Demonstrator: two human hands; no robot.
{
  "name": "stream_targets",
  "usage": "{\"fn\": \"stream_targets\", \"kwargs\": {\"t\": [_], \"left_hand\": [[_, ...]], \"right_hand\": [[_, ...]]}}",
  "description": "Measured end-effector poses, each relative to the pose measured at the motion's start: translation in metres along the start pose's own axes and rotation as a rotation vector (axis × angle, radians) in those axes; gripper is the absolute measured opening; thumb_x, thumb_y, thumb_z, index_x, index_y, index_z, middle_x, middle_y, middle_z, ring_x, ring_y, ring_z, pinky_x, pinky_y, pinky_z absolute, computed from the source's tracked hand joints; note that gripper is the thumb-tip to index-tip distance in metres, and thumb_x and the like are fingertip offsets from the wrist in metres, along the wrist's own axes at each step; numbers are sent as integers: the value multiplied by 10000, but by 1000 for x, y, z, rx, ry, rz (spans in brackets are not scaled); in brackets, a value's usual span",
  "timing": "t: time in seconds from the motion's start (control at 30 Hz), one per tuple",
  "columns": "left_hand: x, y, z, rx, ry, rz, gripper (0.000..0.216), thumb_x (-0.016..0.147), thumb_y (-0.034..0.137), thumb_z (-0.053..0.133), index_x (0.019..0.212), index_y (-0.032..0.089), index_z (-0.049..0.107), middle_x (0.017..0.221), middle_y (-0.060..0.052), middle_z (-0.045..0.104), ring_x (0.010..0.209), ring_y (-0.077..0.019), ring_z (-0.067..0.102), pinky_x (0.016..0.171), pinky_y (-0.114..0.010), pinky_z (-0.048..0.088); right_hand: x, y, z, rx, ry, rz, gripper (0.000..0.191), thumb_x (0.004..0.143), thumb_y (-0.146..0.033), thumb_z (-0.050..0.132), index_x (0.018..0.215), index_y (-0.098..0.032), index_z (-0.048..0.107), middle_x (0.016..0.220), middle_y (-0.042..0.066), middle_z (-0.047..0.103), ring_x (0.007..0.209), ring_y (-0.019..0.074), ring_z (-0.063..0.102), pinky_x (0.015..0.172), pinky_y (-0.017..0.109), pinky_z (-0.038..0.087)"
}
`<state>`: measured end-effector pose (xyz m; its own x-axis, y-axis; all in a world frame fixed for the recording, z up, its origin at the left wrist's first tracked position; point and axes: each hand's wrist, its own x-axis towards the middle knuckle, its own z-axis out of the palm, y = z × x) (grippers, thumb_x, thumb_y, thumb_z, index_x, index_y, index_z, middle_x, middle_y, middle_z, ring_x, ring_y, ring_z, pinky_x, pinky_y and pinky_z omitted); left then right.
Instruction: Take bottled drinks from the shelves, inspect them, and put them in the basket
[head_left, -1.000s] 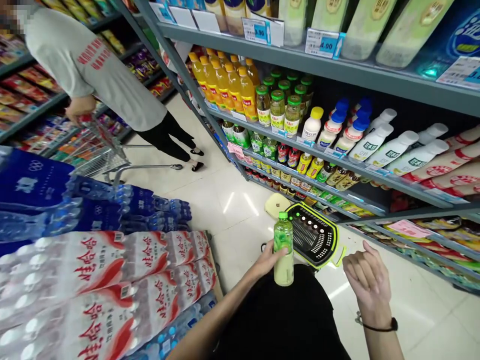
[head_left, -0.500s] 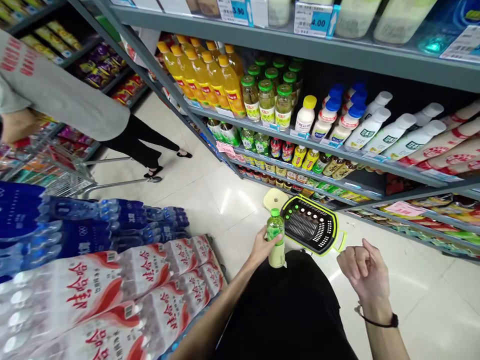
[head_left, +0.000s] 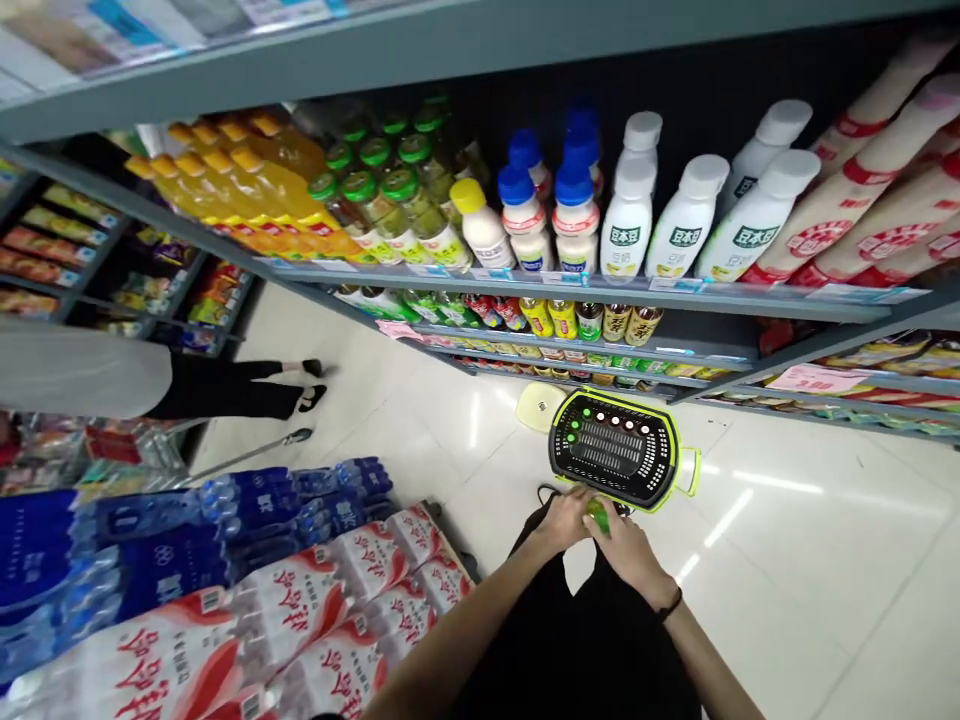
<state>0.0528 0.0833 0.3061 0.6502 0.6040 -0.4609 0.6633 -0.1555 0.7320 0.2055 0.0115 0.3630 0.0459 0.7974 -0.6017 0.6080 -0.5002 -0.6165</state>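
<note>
Both my hands meet low in front of me around a green-capped drink bottle (head_left: 598, 514), of which only the green top shows. My left hand (head_left: 564, 518) wraps it from the left and my right hand (head_left: 626, 548) closes over it from the right. Just beyond the hands a black shopping basket (head_left: 613, 452) with a yellow-green rim stands on the floor, holding several bottles along its far side.
Drink shelves (head_left: 525, 280) with yellow, green and white bottles run along the right. Stacked packs of bottled water (head_left: 225, 590) fill the lower left. Another person (head_left: 150, 385) with a trolley stands at the left. A pale flat object (head_left: 537, 406) lies behind the basket.
My left hand has lowered the bottle towards the basket. My right hand has come across and closed on it. The camera has tipped down and nearer the shelves.
</note>
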Motion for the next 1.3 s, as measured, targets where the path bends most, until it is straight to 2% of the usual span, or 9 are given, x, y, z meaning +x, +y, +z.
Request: {"fn": "stream_targets", "kwargs": {"t": [0.13,0.4,0.5,0.63,0.77,0.9,0.97,1.1,1.3], "left_hand": [[48,-23,33,6,-84,53,463,820,220,742,1272,192,642,1296,-121,683,1227,-284,640,1054,-491,525],[128,-120,70,-69,-149,165,685,810,54,634,1463,231,529,1422,-97,634,1232,-231,662,1038,-362,556],[153,-191,51,-22,-112,120,725,787,87,733,1467,230,524,1450,-117,604,1276,-257,631,1082,-406,539],[193,-311,-7,130,70,-92,353,983,320,641,1299,164,617,1295,-116,653,1126,-246,667,971,-477,579],[264,-414,-48,312,164,-243,412,977,355,649,1341,168,595,1394,-133,593,1237,-287,610,1042,-534,529],[353,-476,-36,428,100,-194,690,947,334,699,1518,69,417,1658,-253,280,1554,-409,229,1223,-639,259],[376,-497,-20,454,33,-147,882,930,396,724,1575,2,269,1689,-301,157,1574,-477,69,1195,-738,126],[354,-533,-4,503,-22,-153,976,946,403,707,1626,61,96,1718,-279,-16,1566,-507,-33,1138,-801,96],[237,-574,19,537,-16,-333,1041,911,349,717,1658,166,16,1731,-211,-60,1595,-447,-29,1185,-732,239]], "right_hand": [[36,38,27,-136,83,43,380,1028,-364,479,1313,-128,563,1009,215,784,899,360,769,768,411,522],[137,107,88,-147,156,127,253,987,-412,593,1136,-208,581,925,89,807,825,289,778,665,315,468],[178,128,121,-152,165,185,209,981,-403,602,1073,-218,573,921,67,806,808,273,778,658,306,451],[236,161,170,-192,112,229,213,976,-394,612,1056,-201,570,838,79,797,772,283,772,644,308,437],[300,196,220,-235,41,252,260,1004,-379,566,1123,-148,572,867,124,792,808,285,767,681,320,461],[356,223,268,-257,-40,241,364,1001,-426,591,1206,-125,587,946,97,774,903,245,749,800,334,518],[377,233,288,-267,-74,239,415,1010,-464,584,1257,-132,595,1008,81,750,926,225,727,871,386,544],[401,246,315,-267,-133,232,430,1010,-470,599,1295,-149,610,1126,92,714,979,226,706,917,449,567],[414,253,332,-211,-130,202,389,1024,-405,598,1326,-160,602,1207,99,695,1038,237,698,945,474,568]]}}
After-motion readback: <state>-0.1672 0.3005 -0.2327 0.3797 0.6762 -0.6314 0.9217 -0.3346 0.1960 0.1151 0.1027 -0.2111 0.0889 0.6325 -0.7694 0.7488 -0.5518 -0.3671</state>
